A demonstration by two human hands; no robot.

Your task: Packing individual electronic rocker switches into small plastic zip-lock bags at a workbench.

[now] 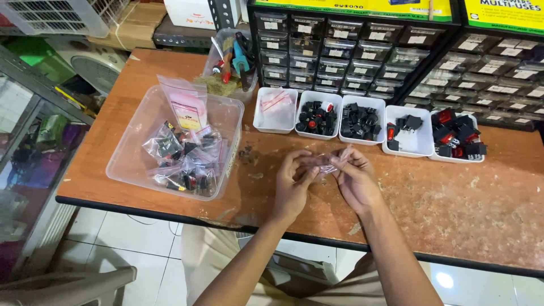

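Observation:
Over the middle of a worn brown table (453, 209), my left hand (293, 184) and my right hand (354, 180) pinch a small clear plastic bag (328, 162) between their fingertips. The bag is held just above the tabletop; whether anything is inside it I cannot tell. To the left stands a large clear plastic tub (136, 148) with several small bags of black and red switches. Behind my hands a row of small white trays holds empty bags (276, 109), black switches (318, 117) (361, 121), and red and black rocker switches (457, 136).
A black cabinet of small drawers (362, 51) stands along the back, with a second one (498, 73) at the right. A clear container with tools (231, 63) sits back left. The table's front edge runs just below my wrists; a tiled floor lies beneath.

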